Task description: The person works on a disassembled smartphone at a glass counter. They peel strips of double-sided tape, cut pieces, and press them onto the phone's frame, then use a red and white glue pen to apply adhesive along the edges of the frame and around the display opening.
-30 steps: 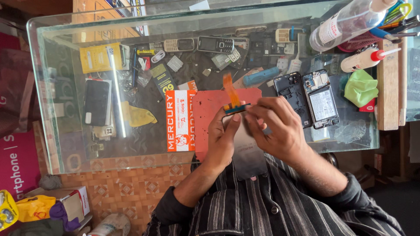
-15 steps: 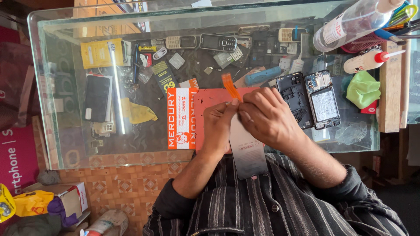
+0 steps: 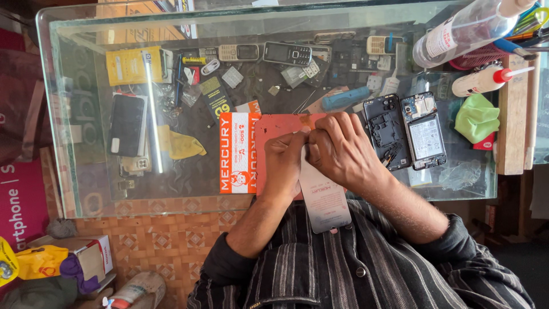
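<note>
My left hand (image 3: pixel 286 163) and my right hand (image 3: pixel 343 149) are pressed together over a red mat (image 3: pixel 274 127) on the glass counter (image 3: pixel 86 194). Both pinch the top end of a pale grey rectangular sheet (image 3: pixel 325 200), which reaches down toward my striped shirt. The fingertips meet at the sheet's upper edge and cover it. Left of the mat lies an orange and white package (image 3: pixel 237 151).
A phone lies opened in two halves, the back shell (image 3: pixel 389 134) and the body (image 3: pixel 424 134), right of my hands. Further right are a green cloth (image 3: pixel 476 117), a white bottle with a red nozzle (image 3: pixel 486 80) and a clear bottle (image 3: pixel 463 28). Old phones and parts lie under the glass.
The orange tab that stuck up above my fingers is now covered by them. My hands have closed together, and the grey sheet has come into full view below them.
</note>
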A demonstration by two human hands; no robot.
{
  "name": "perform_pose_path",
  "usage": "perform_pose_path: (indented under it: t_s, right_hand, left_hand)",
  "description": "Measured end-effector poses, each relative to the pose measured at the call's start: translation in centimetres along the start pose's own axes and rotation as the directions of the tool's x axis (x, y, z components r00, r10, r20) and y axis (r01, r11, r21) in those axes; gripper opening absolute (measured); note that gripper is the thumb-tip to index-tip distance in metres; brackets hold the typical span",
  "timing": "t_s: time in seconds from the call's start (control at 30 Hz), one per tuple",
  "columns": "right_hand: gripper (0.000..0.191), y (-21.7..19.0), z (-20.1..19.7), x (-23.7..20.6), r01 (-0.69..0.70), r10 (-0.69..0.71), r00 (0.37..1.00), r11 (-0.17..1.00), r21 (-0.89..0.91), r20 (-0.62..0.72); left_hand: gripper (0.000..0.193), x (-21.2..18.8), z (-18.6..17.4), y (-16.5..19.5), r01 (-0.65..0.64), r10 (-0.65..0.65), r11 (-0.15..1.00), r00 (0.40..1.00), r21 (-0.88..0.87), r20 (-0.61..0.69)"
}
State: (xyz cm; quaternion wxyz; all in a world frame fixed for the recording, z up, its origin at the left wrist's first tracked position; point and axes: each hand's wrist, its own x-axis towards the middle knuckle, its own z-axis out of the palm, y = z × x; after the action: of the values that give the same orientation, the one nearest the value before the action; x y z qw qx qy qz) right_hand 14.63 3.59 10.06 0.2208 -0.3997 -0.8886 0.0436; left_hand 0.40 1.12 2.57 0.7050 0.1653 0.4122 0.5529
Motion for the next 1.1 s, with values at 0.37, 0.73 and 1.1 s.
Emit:
perform_pose_path:
  t_s: [0.37, 0.73, 1.1]
  right_hand:
    - [0.017, 4.3, -0.8, -1.6, -0.523, 0.615, 0.762, 0.77, 0.366, -0.204]
    - [0.066, 4.4, -2.4, -1.7, -0.375, 0.444, 0.887, 0.533, 0.758, 0.127]
    - [0.018, 2.0, -1.8, -2.0, -0.208, 0.285, 0.959, 0.74, 0.639, -0.017]
  left_hand:
    - [0.036, -0.7, 0.9, 2.2, 0.184, -0.169, 0.97, 0.981, -0.159, 0.1]
    - [0.028, -1.5, 0.9, 2.7, 0.022, -0.069, 0.993, 0.9, 0.114, 0.43]
    - [0.033, -0.4, 0.0, 1.5, -0.043, -0.096, 0.936, 0.925, 0.35, 0.369]
